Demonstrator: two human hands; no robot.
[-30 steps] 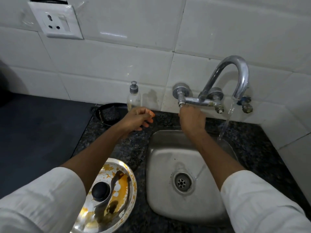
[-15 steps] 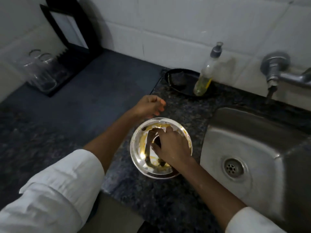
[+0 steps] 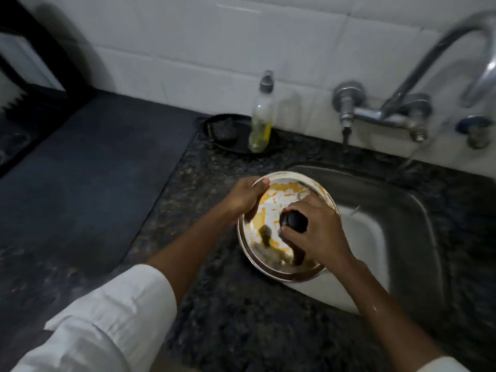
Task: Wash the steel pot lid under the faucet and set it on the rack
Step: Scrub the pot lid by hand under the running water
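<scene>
my right hand (image 3: 316,232) was closed around the black knob (image 3: 293,222) of the steel pot lid (image 3: 276,208), fingers wrapped over its top and thumb under its near side. my left hand (image 3: 245,196) gripped the lid's far left rim, thumb lying across the edge. the lid was held over the left lip of the steel sink (image 3: 402,232), partly above the speckled granite counter (image 3: 220,304) and partly above the basin. its upper face was smeared with yellow and brownish residue. the curved faucet (image 3: 418,73) stood on the tiled wall beyond the sink, well apart from the lid, with a thin stream of water (image 3: 408,162) falling into the far side of the basin. a soap bottle (image 3: 261,122) with yellowish liquid stood in a dark dish (image 3: 228,135) at the back of the counter. both my sleeves were white.
</scene>
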